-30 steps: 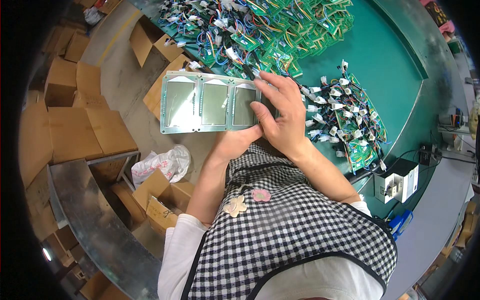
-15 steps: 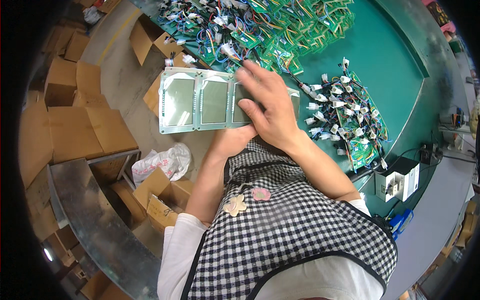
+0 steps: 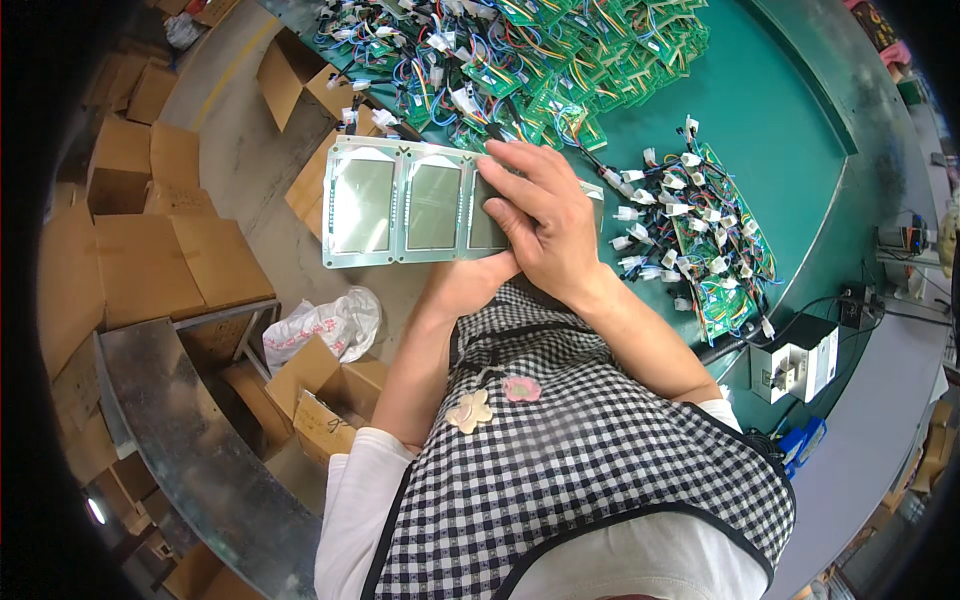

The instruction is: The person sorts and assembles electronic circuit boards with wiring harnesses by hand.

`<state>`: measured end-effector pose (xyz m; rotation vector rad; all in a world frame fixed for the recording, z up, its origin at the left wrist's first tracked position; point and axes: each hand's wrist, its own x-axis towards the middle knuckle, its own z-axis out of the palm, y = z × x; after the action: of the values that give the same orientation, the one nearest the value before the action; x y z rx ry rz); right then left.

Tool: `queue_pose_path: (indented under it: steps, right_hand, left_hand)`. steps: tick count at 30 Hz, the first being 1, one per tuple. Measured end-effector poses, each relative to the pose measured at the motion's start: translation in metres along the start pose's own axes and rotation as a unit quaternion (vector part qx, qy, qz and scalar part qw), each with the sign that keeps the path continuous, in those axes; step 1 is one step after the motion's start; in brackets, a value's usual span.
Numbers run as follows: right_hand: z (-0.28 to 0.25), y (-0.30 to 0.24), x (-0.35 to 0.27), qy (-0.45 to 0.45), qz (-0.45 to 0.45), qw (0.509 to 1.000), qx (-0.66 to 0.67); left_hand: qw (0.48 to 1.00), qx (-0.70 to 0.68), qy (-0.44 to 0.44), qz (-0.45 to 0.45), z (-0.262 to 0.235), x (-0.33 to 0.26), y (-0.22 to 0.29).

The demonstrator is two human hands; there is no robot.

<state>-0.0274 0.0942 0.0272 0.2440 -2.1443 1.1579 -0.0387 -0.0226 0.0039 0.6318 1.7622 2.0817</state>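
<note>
A panel of circuit boards with grey rectangular LCD screens (image 3: 363,206) is held up in front of my apron, its long side running left to right. My left hand (image 3: 470,284) grips the near edge from below; most of its fingers are hidden under the panel. Across the panel's right half lies my right hand (image 3: 548,215), its fingers stretched over the face and the thumb apart from them. That hand covers part of the screens, and the panel's right end shows beyond it.
Green circuit boards with wires (image 3: 600,70) are heaped at the far side of the green table (image 3: 790,110). A second bunch of boards with white connectors (image 3: 715,240) lies to the right. Beyond it stands a white box-shaped device (image 3: 795,365). Cardboard boxes (image 3: 190,265) fill the left.
My right hand's fingers have drawn closer together and lowered slightly toward the panel. The panel has shifted a little to the right. My left hand keeps its hold.
</note>
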Motion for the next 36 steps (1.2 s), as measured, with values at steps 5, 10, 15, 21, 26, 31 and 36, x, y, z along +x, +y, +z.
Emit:
queue_pose_path:
  steps: [5, 10, 15, 21, 26, 31, 36]
  right_hand:
    - [-0.001, 0.001, -0.003, 0.036, 0.012, 0.999, 0.024]
    - [-0.005, 0.002, -0.002, 0.045, -0.007, 0.999, 0.006]
    - [-0.029, -0.001, -0.013, 0.082, 0.047, 0.985, 0.145]
    - [-0.023, 0.133, -0.102, -0.052, 0.334, 0.933, -0.119]
    - [-0.023, 0.122, -0.094, -0.094, 0.305, 0.907, -0.274]
    - [-0.043, 0.014, 0.005, -0.039, 0.098, 0.994, 0.011]
    - [-0.005, -0.018, 0.026, -0.144, -0.057, 0.988, -0.020]
  left_hand:
    - [1.000, -0.010, -0.009, -0.003, 0.004, -0.001, -0.001]
    - [0.999, 0.011, -0.036, -0.014, 0.003, 0.000, -0.003]
    - [0.999, -0.006, 0.041, -0.023, -0.016, -0.004, 0.011]
    - [0.976, -0.181, 0.110, -0.049, -0.049, 0.006, 0.032]
    - [0.976, -0.113, 0.173, -0.071, -0.041, 0.001, 0.025]
    - [0.986, -0.085, 0.084, -0.116, -0.007, -0.007, -0.002]
    - [0.944, 0.309, 0.056, 0.103, 0.013, -0.008, -0.019]
